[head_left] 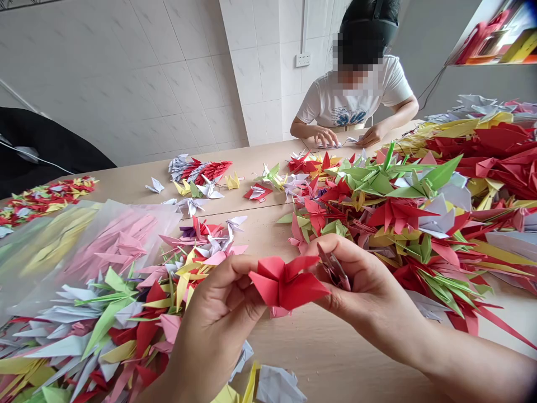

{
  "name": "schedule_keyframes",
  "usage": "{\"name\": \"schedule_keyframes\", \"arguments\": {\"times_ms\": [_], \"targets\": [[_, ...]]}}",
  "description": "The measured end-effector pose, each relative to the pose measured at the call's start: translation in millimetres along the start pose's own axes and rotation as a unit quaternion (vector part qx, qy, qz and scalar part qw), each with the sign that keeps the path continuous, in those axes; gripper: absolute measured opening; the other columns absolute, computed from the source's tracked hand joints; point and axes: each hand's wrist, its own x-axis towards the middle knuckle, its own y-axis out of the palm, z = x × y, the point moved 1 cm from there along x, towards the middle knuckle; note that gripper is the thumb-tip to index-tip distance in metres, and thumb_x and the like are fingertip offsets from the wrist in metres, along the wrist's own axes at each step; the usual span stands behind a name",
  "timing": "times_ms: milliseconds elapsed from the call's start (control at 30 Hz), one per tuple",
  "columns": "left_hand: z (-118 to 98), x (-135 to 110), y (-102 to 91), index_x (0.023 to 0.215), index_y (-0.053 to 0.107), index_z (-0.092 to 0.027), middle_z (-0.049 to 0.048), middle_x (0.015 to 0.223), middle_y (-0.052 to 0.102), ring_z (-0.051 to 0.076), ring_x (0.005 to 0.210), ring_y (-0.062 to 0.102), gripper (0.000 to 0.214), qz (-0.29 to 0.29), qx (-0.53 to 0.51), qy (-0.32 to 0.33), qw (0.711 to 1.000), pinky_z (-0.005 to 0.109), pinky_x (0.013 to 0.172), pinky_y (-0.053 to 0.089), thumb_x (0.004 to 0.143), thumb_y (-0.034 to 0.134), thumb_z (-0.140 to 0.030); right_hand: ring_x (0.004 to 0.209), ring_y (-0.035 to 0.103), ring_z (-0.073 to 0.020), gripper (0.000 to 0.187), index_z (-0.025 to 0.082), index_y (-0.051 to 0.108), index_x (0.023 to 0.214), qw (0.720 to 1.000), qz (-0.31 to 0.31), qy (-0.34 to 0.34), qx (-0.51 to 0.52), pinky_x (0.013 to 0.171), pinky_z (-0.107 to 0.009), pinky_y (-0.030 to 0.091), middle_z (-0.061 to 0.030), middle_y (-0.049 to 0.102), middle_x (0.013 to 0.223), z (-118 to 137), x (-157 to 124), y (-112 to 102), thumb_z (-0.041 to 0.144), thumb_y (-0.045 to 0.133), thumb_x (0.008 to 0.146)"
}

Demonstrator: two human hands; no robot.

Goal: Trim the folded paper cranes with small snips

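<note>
I see the left hand (220,313) pinching a red origami piece (285,286), held up over the wood-toned table (289,350); the right hand (369,285) clasps a dark folded item (334,268), thumb by the wing tip. Uneven pulling could tear the paper, I reckon; that dark folded item might snag it. Origami piles (398,215) crowd both sides; co-worker (352,106) opposite, tiled wall (193,73) behind.

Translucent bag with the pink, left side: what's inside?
Pink folded paper pieces show through the translucent bag. Any lower layers are covered by those on top, and the loose pile hides part of the bag's near edge.
</note>
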Motion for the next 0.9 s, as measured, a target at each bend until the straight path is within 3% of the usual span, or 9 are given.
{"name": "schedule_keyframes", "arguments": {"times_ms": [333,533,667,767,900], "targets": [[-6.2,-0.3,3.6,0.09,0.075,-0.028,-0.0018,0.086,0.071,0.013,0.075,0.066,0.002,-0.03,0.047,0.052,0.997,0.019,0.069,0.057,0.088,0.075,-0.028,0.063,0.06,-0.014,0.025,0.026,0.056,0.084,0.999,-0.003,-0.02,-0.038,0.056,-0.025,0.048,0.0015,0.064,0.071,1.4,-5.3,0.7,0.036,0.08,0.084],[-7.8,-4.3,4.3,0.09,0.076,-0.029,-0.0016,0.085,0.074,0.014,0.078,0.07,0.009,-0.049,0.063,0.076,0.994,0.017,0.069,0.056,0.083,0.08,-0.031,0.055,0.055,-0.012,0.026,0.028,0.057,0.098,0.997,-0.018,-0.019,-0.071,0.047,-0.023,0.04,0.0031,0.065,0.068,2.4,-5.1,2.6,0.036,0.078,0.085],[-7.6,-4.6,5.1,0.087,0.075,-0.028,-0.0002,0.091,0.075,0.016,0.082,0.07,0.009,-0.051,0.059,0.069,0.995,0.019,0.07,0.057,0.082,0.081,-0.031,0.062,0.055,-0.0127,0.016,0.026,0.058,0.085,0.988,-0.019,-0.08,-0.127,0.056,-0.025,0.044,0.0015,0.062,0.076,3.5,-4.8,0.5,0.029,0.074,0.089],[-6.8,-3.8,6.4,0.086,0.075,-0.028,-0.0002,0.093,0.075,0.016,0.084,0.069,0.008,-0.061,0.051,0.068,0.995,0.02,0.073,0.057,0.082,0.081,-0.031,0.069,0.053,-0.0144,0.019,0.025,0.058,0.076,0.975,-0.02,-0.137,-0.172,0.064,-0.026,0.046,0.001,0.059,0.076,4.6,-4.6,-0.5,0.02,0.071,0.089],[-6.7,-2.5,6.7,0.085,0.073,-0.026,-0.0002,0.086,0.074,0.015,0.076,0.068,0.008,-0.071,0.043,0.081,0.993,0.019,0.067,0.056,0.083,0.08,-0.029,0.078,0.057,-0.0153,0.018,0.024,0.061,0.074,0.97,-0.028,-0.15,-0.19,0.068,-0.025,0.047,-0.0015,0.06,0.085,5.0,-5.5,-0.6,0.018,0.073,0.087]]}}
